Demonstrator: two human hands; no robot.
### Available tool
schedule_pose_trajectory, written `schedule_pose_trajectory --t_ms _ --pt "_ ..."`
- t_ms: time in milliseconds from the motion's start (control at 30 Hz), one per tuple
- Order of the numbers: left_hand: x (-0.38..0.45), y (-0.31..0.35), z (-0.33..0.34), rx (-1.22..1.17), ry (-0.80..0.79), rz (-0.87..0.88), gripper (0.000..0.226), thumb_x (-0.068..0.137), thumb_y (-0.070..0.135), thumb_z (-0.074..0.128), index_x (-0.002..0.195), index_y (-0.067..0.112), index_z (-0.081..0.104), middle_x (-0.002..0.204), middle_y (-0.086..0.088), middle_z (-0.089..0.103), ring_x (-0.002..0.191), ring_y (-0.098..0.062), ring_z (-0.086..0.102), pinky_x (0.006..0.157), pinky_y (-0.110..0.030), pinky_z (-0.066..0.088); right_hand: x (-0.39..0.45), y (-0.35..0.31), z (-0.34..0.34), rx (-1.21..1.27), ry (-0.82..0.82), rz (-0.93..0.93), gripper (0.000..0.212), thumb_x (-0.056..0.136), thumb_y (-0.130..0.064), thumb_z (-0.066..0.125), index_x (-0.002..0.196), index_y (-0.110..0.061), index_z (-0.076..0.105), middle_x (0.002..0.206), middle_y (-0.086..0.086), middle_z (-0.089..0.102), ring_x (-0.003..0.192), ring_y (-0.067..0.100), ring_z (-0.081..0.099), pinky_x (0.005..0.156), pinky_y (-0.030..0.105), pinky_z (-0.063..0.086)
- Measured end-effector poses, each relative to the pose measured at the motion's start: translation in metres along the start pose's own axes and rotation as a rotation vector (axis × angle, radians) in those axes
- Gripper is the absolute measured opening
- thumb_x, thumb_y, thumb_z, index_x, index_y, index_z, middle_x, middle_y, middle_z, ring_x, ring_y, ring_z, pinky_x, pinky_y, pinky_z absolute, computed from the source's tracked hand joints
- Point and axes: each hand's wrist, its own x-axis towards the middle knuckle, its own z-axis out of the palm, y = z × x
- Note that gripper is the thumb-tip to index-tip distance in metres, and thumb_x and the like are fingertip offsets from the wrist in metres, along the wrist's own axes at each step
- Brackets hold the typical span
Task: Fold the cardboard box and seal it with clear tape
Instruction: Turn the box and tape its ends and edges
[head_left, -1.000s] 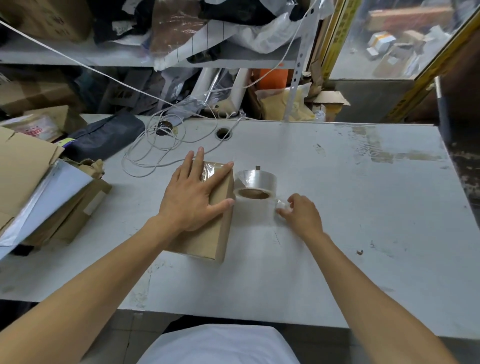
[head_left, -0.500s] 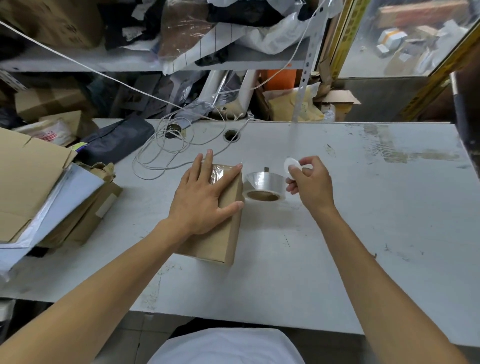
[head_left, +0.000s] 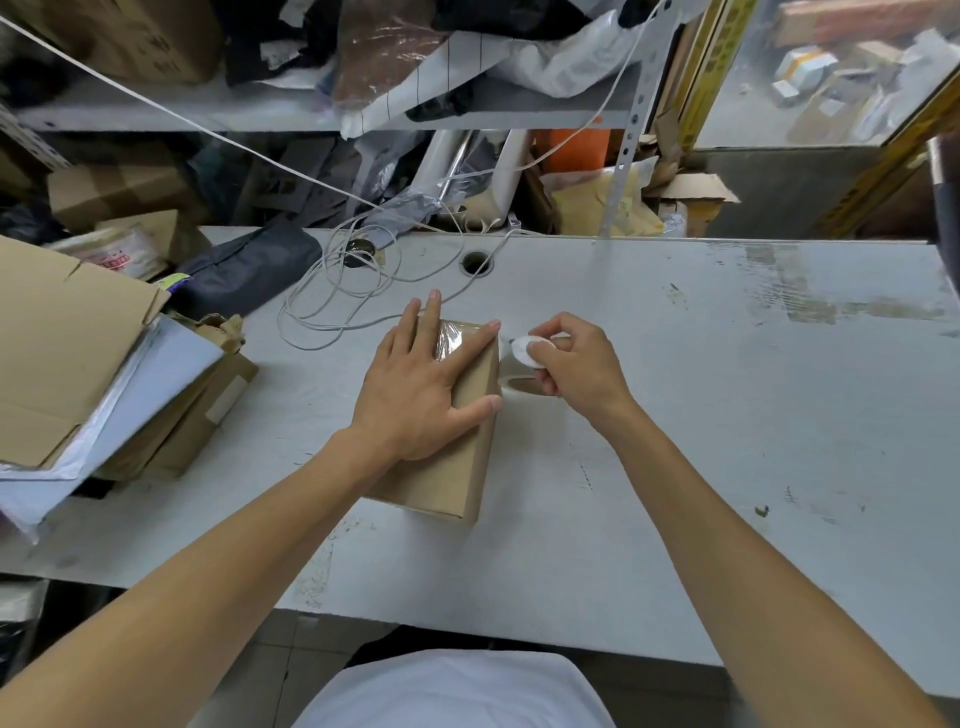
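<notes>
Left hand (head_left: 421, 384) lies spread flat on the cardboard box (head_left: 457, 447) mid-surface, right hand (head_left: 576, 366) pinches a small white disc-shaped cutter (head_left: 530, 349) over the tape roll (head_left: 519, 382) beside it; risk: cutter slips, tape tears crooked or folds onto itself.

Two hands are in view: the left hand (head_left: 415, 387) and the right hand (head_left: 576, 366). One folded cardboard box (head_left: 457, 457) lies on the surface (head_left: 727, 415), with one tape roll (head_left: 519, 382) at its 3 o'clock. One small white disc (head_left: 530, 351) is pinched in the right hand. Two round cable holes (head_left: 475, 262) sit toward 12 o'clock. One coiled white cable (head_left: 337, 306) lies at 11 o'clock.
</notes>
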Motion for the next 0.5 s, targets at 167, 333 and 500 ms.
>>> schedule_pose_trajectory --t_ms 167,333,500 --pt "0.000 0.000 0.000 -0.002 0.001 -0.004 0.077 0.083 0.080 0.032 0.149 0.060 -0.004 0.167 -0.007 -0.012 0.154 -0.030 -0.009 0.122 -0.046 0.009 -0.010 0.017 -0.017 0.056 -0.089 0.018 0.014 0.083 0.001 0.058 0.077 -0.009 0.066 0.057 0.000 0.058 0.049 0.014 0.050 0.047 0.025 0.040" --pt "0.000 0.001 -0.001 -0.009 -0.004 -0.013 0.078 0.078 0.082 0.025 0.149 0.061 -0.003 0.167 -0.007 -0.011 0.154 -0.030 -0.008 0.122 -0.046 0.010 -0.009 0.016 -0.016 0.144 -0.006 0.022 0.008 0.088 -0.002 0.058 0.091 -0.004 0.065 0.068 0.008 0.060 0.050 0.013 0.053 0.047 0.021 0.043" --pt "0.000 0.000 -0.001 -0.004 -0.010 -0.015 0.078 0.080 0.081 0.028 0.149 0.061 -0.003 0.167 -0.007 -0.011 0.154 -0.031 -0.008 0.121 -0.047 0.010 -0.004 0.030 -0.015 0.216 0.126 0.074 0.014 0.090 -0.011 0.060 0.103 -0.005 0.058 0.078 0.012 0.070 0.055 0.017 0.064 0.053 0.025 0.052"
